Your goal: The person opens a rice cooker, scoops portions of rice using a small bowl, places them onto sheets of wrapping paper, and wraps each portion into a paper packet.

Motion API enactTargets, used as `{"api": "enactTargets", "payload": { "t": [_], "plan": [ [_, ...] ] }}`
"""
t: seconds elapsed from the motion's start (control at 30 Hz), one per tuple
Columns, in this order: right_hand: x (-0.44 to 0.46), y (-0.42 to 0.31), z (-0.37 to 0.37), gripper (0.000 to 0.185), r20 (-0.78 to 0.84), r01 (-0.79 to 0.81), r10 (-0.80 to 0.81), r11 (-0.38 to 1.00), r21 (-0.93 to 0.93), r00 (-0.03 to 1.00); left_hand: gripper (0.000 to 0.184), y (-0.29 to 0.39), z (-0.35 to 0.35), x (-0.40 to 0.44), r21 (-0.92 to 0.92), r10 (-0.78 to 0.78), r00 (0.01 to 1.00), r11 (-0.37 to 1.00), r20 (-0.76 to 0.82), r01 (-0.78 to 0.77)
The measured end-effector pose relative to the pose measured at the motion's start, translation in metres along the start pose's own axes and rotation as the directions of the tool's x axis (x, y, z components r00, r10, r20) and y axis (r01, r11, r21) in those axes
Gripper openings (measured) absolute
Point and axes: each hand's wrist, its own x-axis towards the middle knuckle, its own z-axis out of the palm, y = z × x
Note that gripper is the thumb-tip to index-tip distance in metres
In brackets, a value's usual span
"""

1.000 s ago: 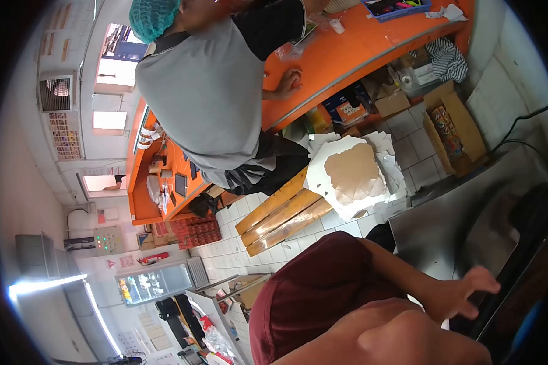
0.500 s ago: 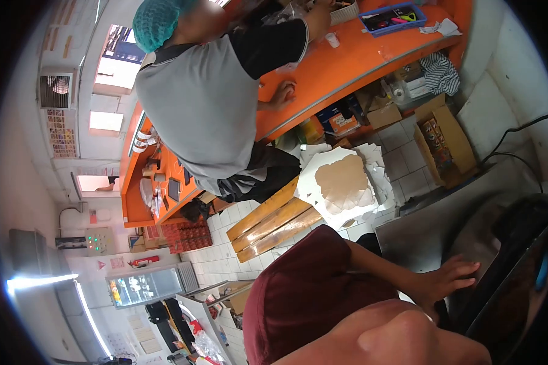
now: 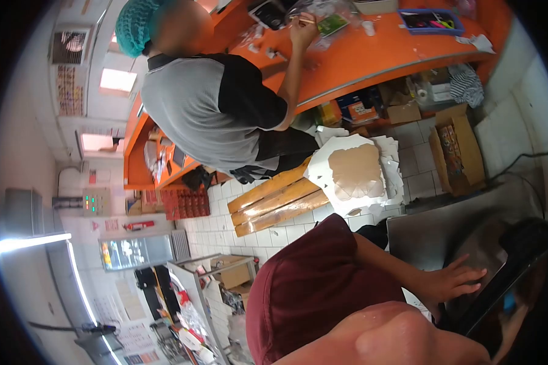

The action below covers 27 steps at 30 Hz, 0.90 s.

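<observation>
Sitting beneath the orange counter [image 3: 383, 56], a blue-and-orange box [image 3: 358, 109] bore lettering too blurred to read. Pale tiles [image 3: 275, 236] covered the floor. Fingers spread, the right hand [image 3: 449, 284] was near a black rim [image 3: 493, 292] beside gray metal [image 3: 415, 238], at lower right; how the left hand [image 3: 512, 334] stood, I couldn't tell.

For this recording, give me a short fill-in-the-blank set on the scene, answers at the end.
The hand with spread fingers is on an arm with a ____ sleeve.
The counter under the blue tray is coloured ____.
The person at the counter wears a teal mesh ____.

Missing words: maroon; orange; hairnet.
</observation>
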Motion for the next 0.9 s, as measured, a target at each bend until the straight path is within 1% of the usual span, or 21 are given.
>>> {"api": "enactTargets", "payload": {
  "t": [0.03, 0.07, 0.1, 0.13, 0.17, 0.2, 0.23, 0.27, 0.3, 0.33, 0.37, 0.5, 0.57, 0.63, 0.7, 0.73, 0.77, 0.8, 0.83, 0.87, 0.9],
  "plan": [
    [-0.014, 0.022, 0.023, 0.054, -0.133, -0.004, -0.003, 0.999, -0.05, 0.991, 0.149, -0.002, 0.003, 0.001, 0.028, 0.035, 0.999, 0.999, -0.021, -0.035],
    [-0.014, 0.018, 0.029, 0.053, -0.269, -0.021, -0.005, 0.995, -0.093, 0.963, 0.149, -0.004, 0.008, 0.0, 0.043, 0.034, 0.999, 0.999, -0.033, -0.032],
    [-0.012, 0.018, 0.023, 0.053, -0.274, -0.01, -0.017, 0.995, -0.096, 0.962, 0.142, -0.008, 0.013, 0.0, 0.159, 0.05, 0.998, 0.986, -0.034, -0.044],
    [-0.002, -0.014, 0.001, 0.05, -0.087, 0.075, -0.084, 0.992, -0.103, 0.993, 0.134, -0.009, 0.013, -0.001, 0.27, 0.068, 0.997, 0.961, -0.031, -0.057],
    [0.004, -0.033, -0.011, 0.048, 0.104, 0.16, -0.15, 0.982, -0.097, 0.983, 0.134, -0.007, 0.008, 0.0, 0.28, 0.073, 0.997, 0.958, -0.034, -0.061],
    [0.003, -0.035, -0.009, 0.048, 0.102, 0.17, -0.16, 0.98, -0.103, 0.982, 0.133, -0.003, 0.003, 0.002, 0.214, 0.026, 0.999, 0.976, 0.019, -0.03],
    [-0.002, -0.035, -0.004, 0.046, 0.091, 0.093, -0.087, 0.994, -0.062, 0.992, 0.133, 0.001, -0.001, 0.004, 0.148, -0.019, 0.997, 0.989, 0.069, 0.008],
    [-0.006, -0.035, 0.001, 0.043, 0.083, 0.017, -0.015, 1.0, -0.022, 0.996, 0.133, 0.002, -0.002, 0.005, 0.158, -0.02, 0.998, 0.987, 0.055, 0.011],
    [-0.008, -0.038, 0.003, 0.043, 0.086, 0.033, -0.031, 0.999, -0.03, 0.996, 0.129, 0.003, -0.001, 0.006, 0.156, -0.011, 0.999, 0.988, 0.036, 0.006],
    [-0.01, -0.042, 0.005, 0.04, 0.282, -0.068, 0.049, 0.996, 0.058, 0.958, 0.126, 0.003, -0.001, 0.006, 0.158, -0.002, 1.0, 0.987, 0.018, 0.0],
    [-0.01, -0.047, 0.006, 0.037, 0.472, -0.183, 0.106, 0.976, 0.121, 0.875, 0.126, 0.003, -0.001, 0.006, 0.175, -0.004, 1.0, 0.985, 0.004, 0.004],
    [-0.018, -0.072, 0.003, 0.034, 0.475, -0.12, 0.082, 0.991, 0.05, 0.876, 0.121, 0.0, 0.002, 0.004, 0.177, 0.027, 0.999, 0.984, -0.044, -0.019],
    [-0.027, -0.056, 0.014, 0.035, 0.506, 0.011, -0.028, 0.999, 0.036, 0.862, 0.119, -0.003, 0.004, 0.004, 0.171, 0.054, 0.998, 0.984, -0.037, -0.047],
    [-0.044, -0.022, 0.034, 0.065, 0.396, -0.102, 0.107, 0.994, -0.032, 0.912, 0.114, -0.005, 0.008, 0.003, 0.241, 0.045, 0.997, 0.97, -0.07, -0.027],
    [-0.078, 0.03, 0.061, 0.096, 0.23, -0.213, 0.235, 0.97, -0.117, 0.944, 0.107, -0.007, 0.011, 0.006, 0.155, 0.004, 0.998, 0.988, -0.067, 0.007],
    [-0.051, -0.065, 0.025, 0.082, 0.312, -0.41, 0.455, 0.889, -0.201, 0.834, 0.103, 0.002, -0.002, 0.011, 0.177, -0.076, 0.997, 0.982, 0.021, 0.071],
    [-0.027, -0.108, -0.003, 0.066, 0.509, -0.387, 0.398, 0.913, -0.133, 0.763, 0.104, 0.004, -0.007, 0.015, 0.171, -0.103, 0.994, 0.981, 0.046, 0.094],
    [-0.031, -0.098, 0.004, 0.048, 0.481, -0.122, 0.17, 0.984, -0.129, 0.86, 0.111, 0.005, -0.007, 0.011, 0.198, -0.017, 0.999, 0.98, -0.031, 0.023],
    [-0.022, -0.125, -0.013, 0.045, 0.493, -0.133, 0.151, 0.989, -0.072, 0.857, 0.11, 0.007, -0.011, 0.011, 0.21, -0.041, 0.999, 0.977, 0.005, 0.039],
    [-0.022, -0.113, -0.015, 0.055, 0.47, 0.031, -0.069, 0.996, 0.088, 0.88, 0.11, 0.015, -0.018, 0.015, 0.267, -0.038, 0.999, 0.963, -0.005, 0.038],
    [-0.025, -0.117, -0.019, 0.064, 0.41, -0.027, -0.058, 0.98, 0.198, 0.91, 0.112, 0.013, -0.018, 0.014, 0.306, -0.051, 0.999, 0.951, 0.017, 0.043]
  ]
}}
